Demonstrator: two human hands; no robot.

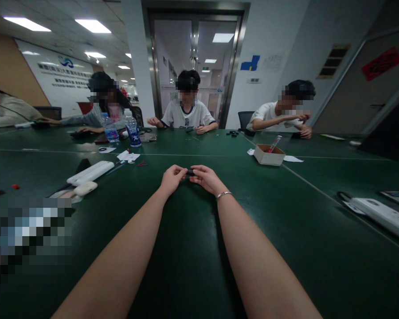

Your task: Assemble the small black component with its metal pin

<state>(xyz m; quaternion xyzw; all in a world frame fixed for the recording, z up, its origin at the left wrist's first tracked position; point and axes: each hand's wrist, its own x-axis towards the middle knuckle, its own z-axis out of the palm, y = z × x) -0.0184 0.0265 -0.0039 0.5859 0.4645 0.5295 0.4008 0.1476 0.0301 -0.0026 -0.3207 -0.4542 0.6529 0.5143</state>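
Both my arms reach forward over the dark green table [193,248]. Between my fingertips is a small black piece [189,172], too small to name more exactly. My left hand [173,179] pinches its left end with thumb and fingers. At its right end, the fingers of my right hand [205,178] close on it. A silver bracelet [224,194] circles my right wrist. My fingers hide part of the piece.
An open cardboard box [268,158] holding a clear tube stands ahead right. White power strips [91,173] [382,215] lie at both sides. Two bottles [133,129] [109,128] stand far left near paper scraps [128,156]. Several people sit across the table.
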